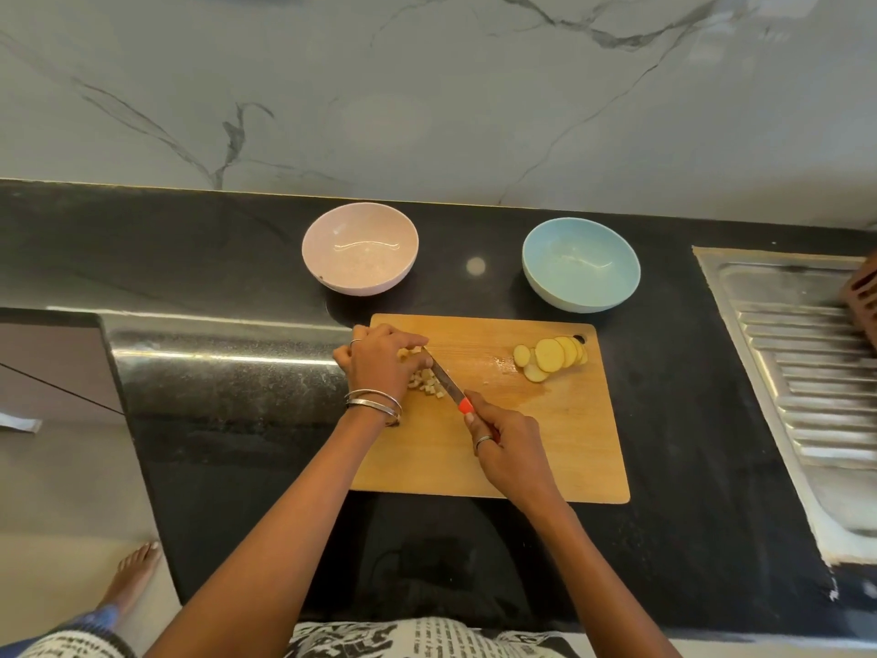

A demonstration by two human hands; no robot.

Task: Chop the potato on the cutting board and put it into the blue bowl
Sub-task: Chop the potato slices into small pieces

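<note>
Blue bowl (581,263), pink bowl (360,248), black counter (213,420), knife (448,383) w/ red handle

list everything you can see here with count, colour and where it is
cutting board: one, light wood, on the black counter in front of the person
potato slices: a fanned stack, count unclear, pale yellow, far right corner of the board
diced potato: small pile, pale yellow, left part of the board by the left hand
knife: one, steel blade, red-orange handle, tip at the dice
blue bowl: one, light blue, empty, behind the board to the right
pink bowl: one, pale pink, empty, behind the board to the left
sink drainboard: one, steel, far right
left hand: steadying the potato, bangles on the wrist
right hand: gripping the knife handle
</note>
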